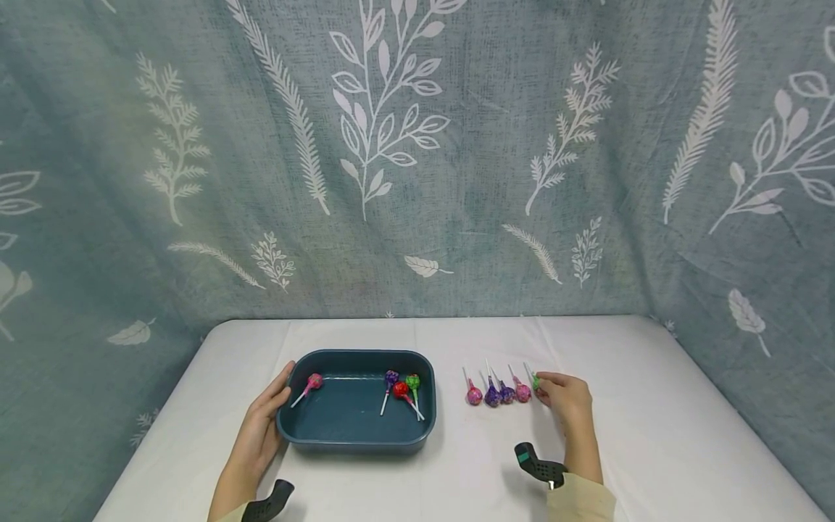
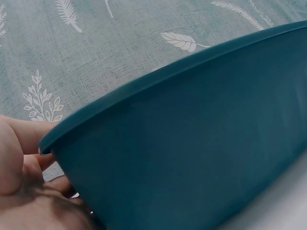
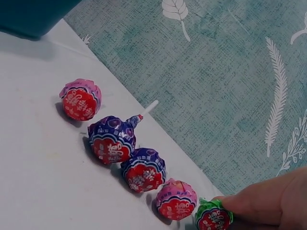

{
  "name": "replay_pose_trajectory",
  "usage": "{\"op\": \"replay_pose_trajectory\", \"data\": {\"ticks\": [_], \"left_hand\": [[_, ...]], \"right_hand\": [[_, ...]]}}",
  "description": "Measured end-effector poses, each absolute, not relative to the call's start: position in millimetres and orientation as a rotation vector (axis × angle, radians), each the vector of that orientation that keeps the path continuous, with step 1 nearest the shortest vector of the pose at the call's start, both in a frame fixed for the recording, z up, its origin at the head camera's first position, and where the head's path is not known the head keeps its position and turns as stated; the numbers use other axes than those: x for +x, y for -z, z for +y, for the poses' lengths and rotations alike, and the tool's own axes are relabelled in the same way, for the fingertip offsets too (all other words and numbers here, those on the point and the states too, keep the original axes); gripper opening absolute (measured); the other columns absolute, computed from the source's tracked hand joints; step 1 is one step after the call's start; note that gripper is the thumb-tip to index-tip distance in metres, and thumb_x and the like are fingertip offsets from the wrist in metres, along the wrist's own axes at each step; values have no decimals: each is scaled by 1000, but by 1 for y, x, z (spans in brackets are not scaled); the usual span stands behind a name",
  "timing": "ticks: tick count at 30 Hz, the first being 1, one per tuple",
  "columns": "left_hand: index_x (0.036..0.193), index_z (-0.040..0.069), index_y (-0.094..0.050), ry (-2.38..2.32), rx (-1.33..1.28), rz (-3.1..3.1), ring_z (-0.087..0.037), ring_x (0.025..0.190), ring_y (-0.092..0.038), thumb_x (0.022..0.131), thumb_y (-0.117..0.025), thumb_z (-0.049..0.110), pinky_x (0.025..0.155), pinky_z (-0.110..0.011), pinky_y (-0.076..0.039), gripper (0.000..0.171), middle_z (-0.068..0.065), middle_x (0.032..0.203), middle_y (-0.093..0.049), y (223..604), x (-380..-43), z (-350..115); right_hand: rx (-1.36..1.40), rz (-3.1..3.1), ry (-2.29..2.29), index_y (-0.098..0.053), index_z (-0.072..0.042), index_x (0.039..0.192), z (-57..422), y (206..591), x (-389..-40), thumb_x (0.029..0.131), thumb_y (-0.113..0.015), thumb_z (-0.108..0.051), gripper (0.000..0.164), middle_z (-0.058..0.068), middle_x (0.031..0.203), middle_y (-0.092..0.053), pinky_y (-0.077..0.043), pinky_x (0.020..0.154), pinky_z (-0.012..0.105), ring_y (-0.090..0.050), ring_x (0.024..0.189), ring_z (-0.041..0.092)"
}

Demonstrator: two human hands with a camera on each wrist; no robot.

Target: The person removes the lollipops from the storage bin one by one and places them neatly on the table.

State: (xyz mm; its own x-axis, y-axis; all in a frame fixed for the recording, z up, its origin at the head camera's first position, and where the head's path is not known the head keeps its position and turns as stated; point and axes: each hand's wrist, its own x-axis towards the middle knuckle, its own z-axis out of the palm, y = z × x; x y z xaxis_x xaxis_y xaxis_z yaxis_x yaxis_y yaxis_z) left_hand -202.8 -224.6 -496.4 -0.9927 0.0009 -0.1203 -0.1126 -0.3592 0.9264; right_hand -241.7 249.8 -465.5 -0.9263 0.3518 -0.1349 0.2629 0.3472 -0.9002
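- The right hand (image 1: pixel 566 397) has its fingertips drawn together, pinching the green-wrapped lollipop (image 1: pixel 536 382) at the right end of a row on the white-covered table (image 1: pixel 476 471)
- Left of it in that row lie a pink lollipop (image 1: pixel 522 393), two purple lollipops (image 3: pixel 112 142) and another pink lollipop (image 3: pixel 81 100), sticks pointing away from the person
- The left hand (image 1: pixel 262 420) is relaxed and fairly open, its fingers laid against the left end of the dark teal bin (image 1: pixel 333 424)
- Inside the bin, a pink-wrapped lollipop (image 1: pixel 315 380) lies at the left; purple, red and green ones cluster at the right
- Behind the table hangs leaf-patterned fabric (image 1: pixel 483 145)
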Motion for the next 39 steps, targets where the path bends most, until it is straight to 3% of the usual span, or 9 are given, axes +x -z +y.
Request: {"op": "replay_pose_trajectory", "data": {"ticks": [22, 29, 39], "left_hand": [[153, 16, -28, -2538, -139, 1715, -12, 146, -7, 103, -42, 15, 113, -34, -18, 52, 3, 161, -14, 496, -202, -224], [153, 16, -28, -2533, -138, 1737, -14, 146, -7, 103, -43, 16, 112, -34, -20, 52, 2, 161, -15, 496, -203, -225], [154, 16, -28, -2522, -149, 1751, -12, 146, -8, 104, -41, 16, 113, -33, -19, 51, 4, 160, -16, 496, -203, -225]], "right_hand": [[-578, -2603, -1578, -65, 10, 115, 250, 469, -241, 94, -54, -9, 30, 19, 101, -64, -47, 61, 22, -57, 71, 13], [-547, -2620, -1599, -63, 11, 117, 250, 468, -241, 95, -53, -9, 31, 22, 103, -64, -51, 64, 23, -60, 76, 15], [-553, -2639, -1540, -63, 8, 119, 253, 465, -240, 95, -54, -14, 34, 24, 109, -63, -46, 63, 23, -61, 73, 16]]}}
